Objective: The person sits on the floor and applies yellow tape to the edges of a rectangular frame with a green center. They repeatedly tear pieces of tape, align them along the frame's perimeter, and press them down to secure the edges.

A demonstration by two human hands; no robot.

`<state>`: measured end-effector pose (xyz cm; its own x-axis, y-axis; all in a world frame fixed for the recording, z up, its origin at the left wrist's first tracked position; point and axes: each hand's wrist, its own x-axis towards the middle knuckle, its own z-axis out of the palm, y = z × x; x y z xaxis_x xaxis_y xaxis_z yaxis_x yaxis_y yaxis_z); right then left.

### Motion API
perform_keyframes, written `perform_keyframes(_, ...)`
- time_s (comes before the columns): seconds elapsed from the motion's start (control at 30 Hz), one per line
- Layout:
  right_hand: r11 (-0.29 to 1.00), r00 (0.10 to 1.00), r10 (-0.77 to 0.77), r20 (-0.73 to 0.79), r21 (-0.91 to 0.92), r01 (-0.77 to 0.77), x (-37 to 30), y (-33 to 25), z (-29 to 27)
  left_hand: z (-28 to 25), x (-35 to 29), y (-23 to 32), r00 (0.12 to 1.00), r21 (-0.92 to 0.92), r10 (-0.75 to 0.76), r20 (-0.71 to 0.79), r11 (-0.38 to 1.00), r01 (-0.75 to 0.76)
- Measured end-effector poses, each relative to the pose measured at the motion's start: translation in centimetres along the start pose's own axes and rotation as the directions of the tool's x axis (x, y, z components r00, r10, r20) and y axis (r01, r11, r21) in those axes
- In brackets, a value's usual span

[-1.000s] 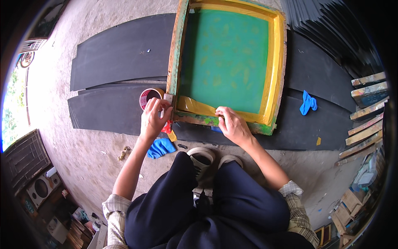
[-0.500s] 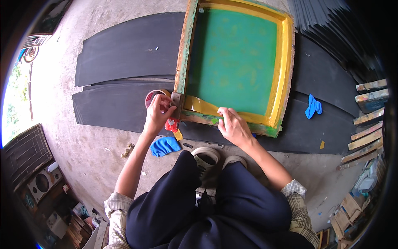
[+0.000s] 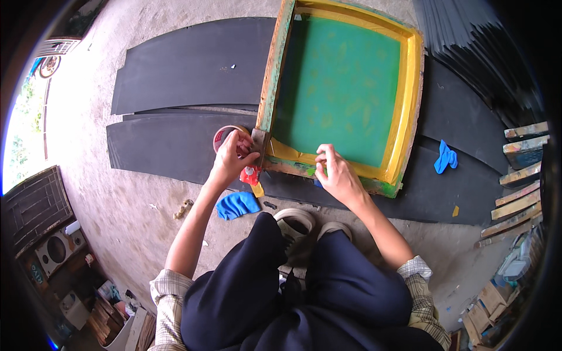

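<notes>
A wooden-framed printing screen [image 3: 349, 93] with green mesh and yellow tape round its inner edges lies tilted slightly. At its near left corner my left hand [image 3: 232, 159] is closed on a tape roll [image 3: 225, 136], its fingers overlapping the rim. Beneath that hand shows a red object [image 3: 250, 176] with a yellow piece at its end. A yellow tape strip [image 3: 290, 152] runs along the screen's near inner edge. My right hand [image 3: 339, 175] hovers over the near edge, fingers bent and apart, with nothing visible in them.
Dark flat sheets [image 3: 193, 70] lie under and beside the screen. A blue cloth [image 3: 238, 205] is near my left shoe, a blue crumpled glove or rag [image 3: 445, 157] at right. Stacked wooden frames [image 3: 524, 171] line the right side; a speaker [image 3: 58, 251] stands lower left.
My right hand has let go of the tape strip and its fingers have spread. The strip now lies lower along the screen's near edge. My left hand stays at the corner.
</notes>
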<state>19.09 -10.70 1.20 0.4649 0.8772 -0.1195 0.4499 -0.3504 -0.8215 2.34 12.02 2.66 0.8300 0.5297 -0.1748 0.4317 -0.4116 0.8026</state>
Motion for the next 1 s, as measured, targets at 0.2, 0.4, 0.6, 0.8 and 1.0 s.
perform_keyframes(0.2, 0.986, 0.989, -0.144, -0.033, -0.089, 0.141, -0.4, -0.4, 1.7, 0.0, 0.2, -0.5, 0.999, 0.030, -0.010, 0.042, 1.000, 0.009)
perform_keyframes(0.4, 0.980, 0.980, -0.196, -0.020, -0.028, 0.195, 1.5, -1.6, 3.9, 0.0, 0.2, -0.7, 0.999, 0.013, 0.007, 0.042, 1.000, -0.007)
perform_keyframes(0.6, 0.974, 0.977, -0.212, 0.011, 0.090, 0.210, 4.3, -3.0, 6.3, 0.1, 0.2, -0.9, 0.999, -0.041, -0.007, 0.046, 0.999, 0.008)
perform_keyframes(0.8, 0.967, 0.985, -0.164, 0.048, 0.205, 0.151, 5.4, -2.4, 6.0, 0.0, 0.2, -0.8, 0.999, -0.019, -0.001, 0.041, 1.000, 0.001)
perform_keyframes(1.0, 0.985, 0.998, 0.000, 0.064, 0.174, -0.011, 2.4, -1.1, 2.6, -0.1, 0.1, -0.8, 0.999, -0.007, 0.012, 0.034, 1.000, -0.011)
